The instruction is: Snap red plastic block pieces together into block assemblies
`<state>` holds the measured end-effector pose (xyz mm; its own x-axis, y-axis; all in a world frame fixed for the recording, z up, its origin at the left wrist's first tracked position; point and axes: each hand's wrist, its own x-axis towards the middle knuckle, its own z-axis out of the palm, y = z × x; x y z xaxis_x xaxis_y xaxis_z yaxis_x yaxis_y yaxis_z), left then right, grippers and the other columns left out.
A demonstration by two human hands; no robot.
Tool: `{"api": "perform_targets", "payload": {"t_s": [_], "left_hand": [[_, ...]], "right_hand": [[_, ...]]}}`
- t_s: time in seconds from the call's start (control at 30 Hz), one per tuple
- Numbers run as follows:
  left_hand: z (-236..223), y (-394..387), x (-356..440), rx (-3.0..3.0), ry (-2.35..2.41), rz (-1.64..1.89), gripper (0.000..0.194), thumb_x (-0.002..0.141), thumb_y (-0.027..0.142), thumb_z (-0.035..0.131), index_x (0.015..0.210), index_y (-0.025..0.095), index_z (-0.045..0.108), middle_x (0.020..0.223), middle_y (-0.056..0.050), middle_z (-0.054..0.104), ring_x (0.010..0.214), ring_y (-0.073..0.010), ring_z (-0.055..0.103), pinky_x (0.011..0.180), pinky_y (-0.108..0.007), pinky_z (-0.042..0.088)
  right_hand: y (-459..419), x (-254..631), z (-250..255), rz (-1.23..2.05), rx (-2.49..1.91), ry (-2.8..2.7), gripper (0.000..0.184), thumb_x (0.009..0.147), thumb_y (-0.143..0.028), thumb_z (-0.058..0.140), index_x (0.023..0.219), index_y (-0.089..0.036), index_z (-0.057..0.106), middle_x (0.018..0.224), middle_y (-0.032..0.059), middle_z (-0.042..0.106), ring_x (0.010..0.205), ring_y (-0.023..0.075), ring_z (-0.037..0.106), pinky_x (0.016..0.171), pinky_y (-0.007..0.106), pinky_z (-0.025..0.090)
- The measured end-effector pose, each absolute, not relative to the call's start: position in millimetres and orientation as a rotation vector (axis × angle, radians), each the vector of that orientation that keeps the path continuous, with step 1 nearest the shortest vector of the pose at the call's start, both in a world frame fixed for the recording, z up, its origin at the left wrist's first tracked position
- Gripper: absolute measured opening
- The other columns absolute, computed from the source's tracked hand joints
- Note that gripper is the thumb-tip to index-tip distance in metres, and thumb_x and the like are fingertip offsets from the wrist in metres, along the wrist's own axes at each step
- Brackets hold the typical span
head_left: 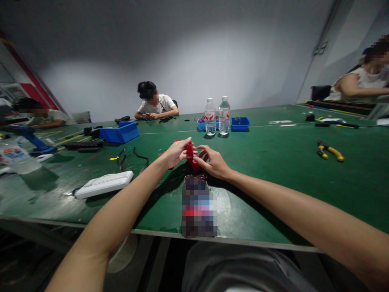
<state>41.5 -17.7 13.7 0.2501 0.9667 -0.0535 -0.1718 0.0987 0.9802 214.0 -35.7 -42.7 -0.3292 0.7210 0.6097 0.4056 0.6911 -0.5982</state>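
At frame centre, the left hand [178, 154] pinches a red part [190, 150], seemingly light, stiff, best held by its edges, while the right hand [215, 163] curves parted fingers beside it.

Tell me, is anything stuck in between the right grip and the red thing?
No, nothing visible is in between: the right grip reaches right up to the red thing. The left grip is at its other side. The phone lies nearer the table's front edge, out of the way.
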Motion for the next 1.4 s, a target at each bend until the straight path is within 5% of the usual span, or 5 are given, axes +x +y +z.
{"api": "perform_targets", "payload": {"t_s": [0.3, 0.5, 0.67, 0.93, 1.4], "left_hand": [[8.1, -23.3, 46.9, 1.440, 0.851, 0.935, 0.042, 0.076, 0.044, 0.072, 0.106, 0.015, 0.065, 0.106, -0.010, 0.070, 0.089, -0.0159, 0.065, 0.084, -0.030, 0.050], [1.1, -16.8, 37.9, 2.268, 1.162, 0.959, 0.040, 0.088, 0.049, 0.052, 0.096, 0.013, 0.067, 0.090, -0.008, 0.070, 0.079, -0.0173, 0.062, 0.076, -0.031, 0.049], [-4.5, -13.7, 29.4, 2.776, 1.313, 0.825, 0.047, 0.087, 0.057, 0.049, 0.106, 0.016, 0.066, 0.110, -0.012, 0.067, 0.106, -0.0254, 0.059, 0.096, -0.039, 0.043], [-6.0, -6.1, 16.6, 2.530, 1.418, 0.423, 0.085, 0.078, 0.075, 0.047, 0.136, 0.013, 0.046, 0.135, -0.016, 0.055, 0.119, -0.0301, 0.056, 0.095, -0.036, 0.045], [-13.0, 0.7, 11.8, 2.376, 1.301, 0.632, 0.078, 0.068, 0.068, 0.065, 0.126, 0.016, 0.056, 0.124, -0.014, 0.062, 0.113, -0.0321, 0.058, 0.095, -0.036, 0.044]], "right_hand": [[-28.3, 214.9, -46.9, 0.317, -0.869, -1.880, 0.028, 0.086, -0.031, 0.057, 0.109, -0.015, 0.061, 0.101, 0.0097, 0.067, 0.087, 0.0195, 0.061, 0.079, 0.031, 0.047], [-20.6, 216.9, -48.1, 0.443, -1.070, -1.769, 0.022, 0.083, -0.031, 0.057, 0.095, -0.015, 0.066, 0.084, 0.0063, 0.069, 0.071, 0.0178, 0.060, 0.069, 0.029, 0.046], [-12.7, 218.7, -50.0, 0.602, -1.214, -1.584, 0.027, 0.082, -0.037, 0.060, 0.095, -0.014, 0.066, 0.080, 0.0066, 0.070, 0.063, 0.0163, 0.060, 0.061, 0.027, 0.045], [-11.8, 218.8, -50.3, 0.798, -1.157, -1.470, 0.029, 0.077, -0.041, 0.062, 0.085, -0.014, 0.066, 0.073, 0.0034, 0.067, 0.054, 0.0120, 0.054, 0.052, 0.024, 0.042], [-7.4, 219.4, -51.2, 1.031, -1.009, -1.365, 0.041, 0.080, -0.055, 0.059, 0.066, -0.017, 0.057, 0.050, -0.0023, 0.054, 0.041, 0.0090, 0.045, 0.042, 0.021, 0.032]]}}
